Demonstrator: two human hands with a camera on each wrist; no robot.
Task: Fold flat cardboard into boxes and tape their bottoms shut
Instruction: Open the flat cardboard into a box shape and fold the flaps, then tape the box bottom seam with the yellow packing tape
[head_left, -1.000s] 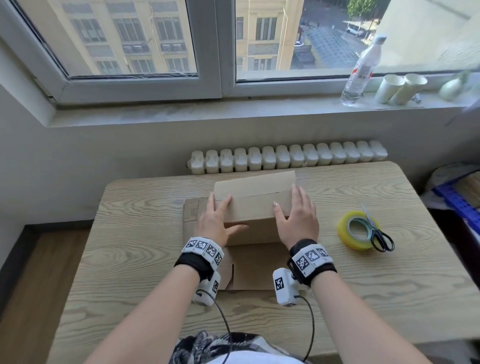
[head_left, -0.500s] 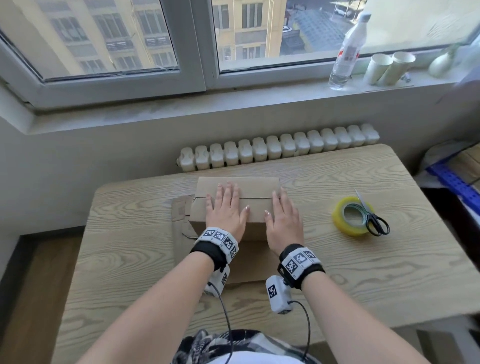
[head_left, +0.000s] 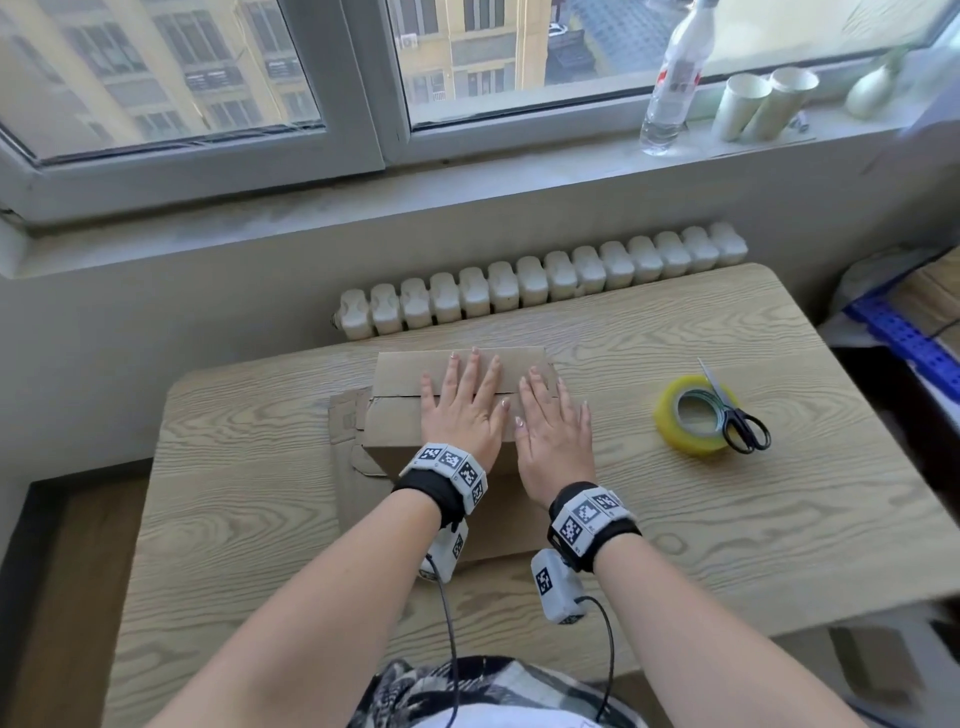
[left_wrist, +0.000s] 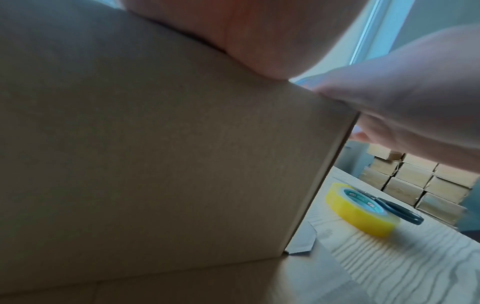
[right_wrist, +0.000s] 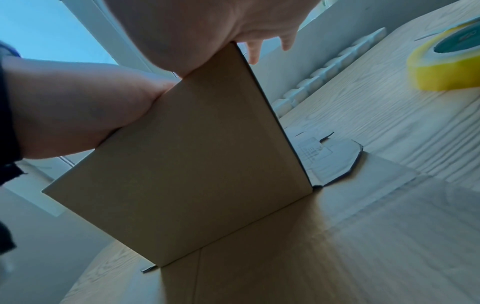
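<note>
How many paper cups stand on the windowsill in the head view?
2: one paper cup just right of the plastic bottle, the other cup touching its right side. None seem hidden.

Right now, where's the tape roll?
Head view: the yellow tape roll lies on the table, right of the right hand, with the scissors resting across it.

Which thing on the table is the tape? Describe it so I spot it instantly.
Look at the wooden table, right of the cardboard box under both hands. The tape roll lies flat there: the only yellow ring, with black-handled scissors resting across it.
</note>
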